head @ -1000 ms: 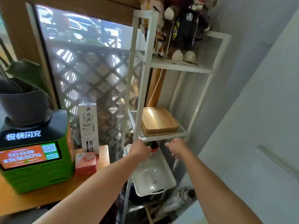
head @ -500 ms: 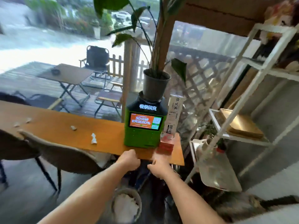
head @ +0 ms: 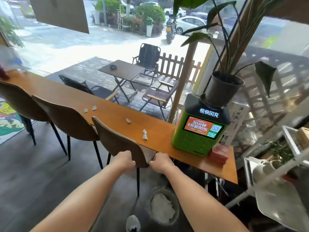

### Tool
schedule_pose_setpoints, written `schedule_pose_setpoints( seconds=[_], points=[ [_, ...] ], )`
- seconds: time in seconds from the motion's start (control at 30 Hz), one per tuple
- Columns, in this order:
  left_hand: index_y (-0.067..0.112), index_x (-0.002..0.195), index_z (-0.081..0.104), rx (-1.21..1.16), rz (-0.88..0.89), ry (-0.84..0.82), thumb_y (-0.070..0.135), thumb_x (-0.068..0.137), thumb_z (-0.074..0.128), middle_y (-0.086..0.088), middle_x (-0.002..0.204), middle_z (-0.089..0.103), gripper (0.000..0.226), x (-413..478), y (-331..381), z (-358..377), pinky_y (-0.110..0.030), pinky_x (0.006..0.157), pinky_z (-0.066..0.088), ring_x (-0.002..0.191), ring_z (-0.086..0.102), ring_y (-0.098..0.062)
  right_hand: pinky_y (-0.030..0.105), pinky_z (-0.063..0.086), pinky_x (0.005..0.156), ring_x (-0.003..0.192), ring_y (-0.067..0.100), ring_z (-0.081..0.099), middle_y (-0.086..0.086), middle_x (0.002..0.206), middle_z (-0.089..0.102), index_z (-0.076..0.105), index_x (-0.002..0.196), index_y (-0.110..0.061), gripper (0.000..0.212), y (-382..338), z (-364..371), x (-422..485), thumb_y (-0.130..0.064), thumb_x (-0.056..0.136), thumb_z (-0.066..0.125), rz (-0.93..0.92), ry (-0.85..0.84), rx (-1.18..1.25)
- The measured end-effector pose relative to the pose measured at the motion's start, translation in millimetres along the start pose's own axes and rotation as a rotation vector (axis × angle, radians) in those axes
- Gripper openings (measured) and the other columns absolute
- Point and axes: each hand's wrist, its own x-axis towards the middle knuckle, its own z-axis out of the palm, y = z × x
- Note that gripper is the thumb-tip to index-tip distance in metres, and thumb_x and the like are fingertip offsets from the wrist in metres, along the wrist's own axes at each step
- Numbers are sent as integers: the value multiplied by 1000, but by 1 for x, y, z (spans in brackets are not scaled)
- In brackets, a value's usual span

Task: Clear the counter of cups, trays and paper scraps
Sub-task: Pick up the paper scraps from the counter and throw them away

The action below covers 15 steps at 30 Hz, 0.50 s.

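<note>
— Head view: long wooden surface (head: 160,131) along the window, brown chairs tucked under its near edge, green charging kiosk (head: 199,129) at the right end with a potted plant (head: 223,89) on top.

— And the paper scraps?

— Four on the bare wood. Nearest scrap (head: 144,134) twisted, long axis roughly running away from the viewer, left of the kiosk. Small scrap (head: 128,121) just beyond it. Pair of scraps (head: 90,109) farther left along the surface, well apart from the first two.

— Hands?

— Left hand (head: 124,160) and right hand (head: 161,163) both curled into loose fists, knuckles up, apparently grasping nothing, though the palms stay hidden. Hovering low, in front of the nearest chair (head: 120,144), below the surface edge.

— Which way from hands to nearest scrap?

— Up and forward, between the two hands in line, slightly closer to the right one. Chair back standing between the left hand and the surface, so likely an easier reach with the right, around the chair's right side.

— Somewhere to drop it?

— Waste bin (head: 163,208) on the floor, already holding white paper, under the right forearm. No cups visible on the surface; white tray (head: 282,203) on the rack at far right.
</note>
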Motion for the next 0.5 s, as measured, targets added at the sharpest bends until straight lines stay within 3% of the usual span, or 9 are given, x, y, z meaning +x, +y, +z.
schedule_pose_setpoints(
  seconds=[0.2, 0.4, 0.5],
  points=[
    [12, 102, 60, -40, -3, -19, 27, 87, 55, -7, 101, 65, 21, 35, -2, -17, -38, 82, 54, 93, 62, -25, 35, 54, 68, 84, 24, 63, 4, 93, 63, 63, 98, -15, 21, -28, -7, 34, -33, 91, 55, -13, -24, -34],
    [12, 102, 58, -24, 96, -77, 30, 87, 52, -9, 107, 64, 24, 109, 15, -40, -34, 76, 48, 98, 61, -27, 34, 47, 75, 102, 28, 62, 7, 115, 64, 58, 105, -18, 23, -51, -28, 108, -35, 90, 54, -8, 20, -69],
    [17, 94, 55, 43, 139, -88, 27, 85, 52, -9, 109, 65, 14, 164, 27, -58, -32, 75, 44, 102, 60, -30, 35, 48, 82, 112, 29, 61, 8, 122, 64, 60, 116, -17, 30, -67, -42, 163, -29, 89, 55, 16, 50, -85]
  ],
)
